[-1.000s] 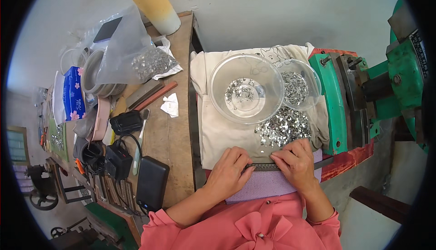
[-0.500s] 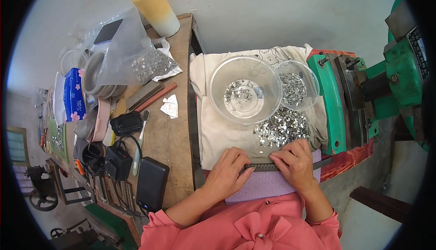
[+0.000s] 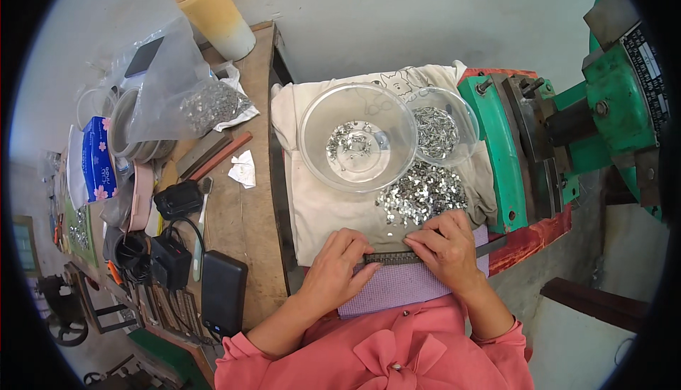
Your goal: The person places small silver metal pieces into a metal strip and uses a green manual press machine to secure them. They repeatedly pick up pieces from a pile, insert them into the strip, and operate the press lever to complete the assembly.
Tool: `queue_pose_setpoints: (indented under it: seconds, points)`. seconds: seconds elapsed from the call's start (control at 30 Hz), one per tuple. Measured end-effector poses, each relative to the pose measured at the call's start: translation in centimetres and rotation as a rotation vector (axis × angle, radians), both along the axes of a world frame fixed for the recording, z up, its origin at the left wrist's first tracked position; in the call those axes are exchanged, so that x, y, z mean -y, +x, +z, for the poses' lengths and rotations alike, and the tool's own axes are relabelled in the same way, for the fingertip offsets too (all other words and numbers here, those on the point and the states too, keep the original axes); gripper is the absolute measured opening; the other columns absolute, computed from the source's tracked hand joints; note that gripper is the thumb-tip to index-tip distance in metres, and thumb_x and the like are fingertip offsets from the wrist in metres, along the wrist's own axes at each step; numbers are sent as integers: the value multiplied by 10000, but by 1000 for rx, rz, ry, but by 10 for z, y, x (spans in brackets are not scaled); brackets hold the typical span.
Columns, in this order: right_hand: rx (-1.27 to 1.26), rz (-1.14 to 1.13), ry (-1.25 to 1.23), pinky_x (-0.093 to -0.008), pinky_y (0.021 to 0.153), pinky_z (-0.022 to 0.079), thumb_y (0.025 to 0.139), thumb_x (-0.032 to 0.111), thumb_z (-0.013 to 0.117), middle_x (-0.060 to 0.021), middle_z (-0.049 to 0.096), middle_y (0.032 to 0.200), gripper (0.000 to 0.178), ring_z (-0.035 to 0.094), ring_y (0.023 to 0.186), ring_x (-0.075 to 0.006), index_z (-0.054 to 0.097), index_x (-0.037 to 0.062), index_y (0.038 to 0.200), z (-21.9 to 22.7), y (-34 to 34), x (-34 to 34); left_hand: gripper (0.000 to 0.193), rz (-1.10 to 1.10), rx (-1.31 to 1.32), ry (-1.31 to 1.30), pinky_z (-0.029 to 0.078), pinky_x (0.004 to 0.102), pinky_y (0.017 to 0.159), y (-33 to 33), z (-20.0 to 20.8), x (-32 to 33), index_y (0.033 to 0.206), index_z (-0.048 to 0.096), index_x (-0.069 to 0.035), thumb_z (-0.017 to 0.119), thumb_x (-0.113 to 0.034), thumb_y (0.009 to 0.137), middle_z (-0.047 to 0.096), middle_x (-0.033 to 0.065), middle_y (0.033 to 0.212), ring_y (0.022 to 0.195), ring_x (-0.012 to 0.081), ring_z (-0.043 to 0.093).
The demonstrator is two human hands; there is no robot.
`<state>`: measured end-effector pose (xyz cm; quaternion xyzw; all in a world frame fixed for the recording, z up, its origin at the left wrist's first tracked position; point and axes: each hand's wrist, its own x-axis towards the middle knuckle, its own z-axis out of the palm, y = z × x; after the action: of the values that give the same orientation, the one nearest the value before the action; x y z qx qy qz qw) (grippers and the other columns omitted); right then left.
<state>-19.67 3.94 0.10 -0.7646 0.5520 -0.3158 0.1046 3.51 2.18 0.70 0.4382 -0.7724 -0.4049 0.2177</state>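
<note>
A dark, notched metal strip lies crosswise in front of me, over a purple textured mat. My left hand grips its left end between thumb and curled fingers. Farther right, my right hand rests over the strip with thumb and fingertips pressed together; what they pinch, if anything, is too small to make out. Just beyond the hands lies a pile of small shiny metal pieces on a beige cloth. Behind it stand a large clear tub and a smaller clear tub, both holding metal parts.
Close on the right is a green machine on a red base. The wooden table at left carries a black power bank, a brush, a plastic bag of metal pieces, a tissue pack and a yellow bottle.
The whole view has shifted, so the scene sits slightly farther left in the picture. Both hands stay at the notched strip with nearly the same grip.
</note>
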Motion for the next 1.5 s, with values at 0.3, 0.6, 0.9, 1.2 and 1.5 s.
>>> queue_pose_setpoints:
  seconds: [0.3,0.6,0.9,1.2,1.5]
  points:
    - [-64,19,-32,-360,686,450,717,123,824,1,574,823,143,543,810,-231,717,126,811,1,0,-1,355,-8,15,23,507,381,816,8,1,3,1005,626,-19,841,-107,737,567,137,1087,988,322,597]
    - [-76,39,-46,-365,694,446,718,131,826,11,581,824,150,547,811,-225,722,143,825,5,3,1,316,-25,10,58,505,382,819,13,1,4,989,634,-16,825,-119,760,565,138,1074,988,322,599]
    - [-20,129,-68,-365,716,454,720,134,829,-8,581,857,142,548,842,-239,731,145,822,8,28,15,270,-45,-44,31,494,394,824,17,-5,4,976,639,-26,802,-133,790,547,121,1034,993,326,580]
    - [-70,160,-10,-375,737,456,735,145,812,-6,569,872,121,554,871,-238,712,134,803,3,30,17,279,-25,-36,17,493,390,809,14,-7,3,982,650,-9,805,-132,785,548,113,1026,973,316,584]
    - [-107,163,-33,-362,723,451,731,150,815,-2,573,867,136,551,862,-230,702,133,805,4,32,16,280,-32,-41,6,494,384,797,15,-7,3,984,649,-6,806,-123,783,550,107,1023,969,312,584]
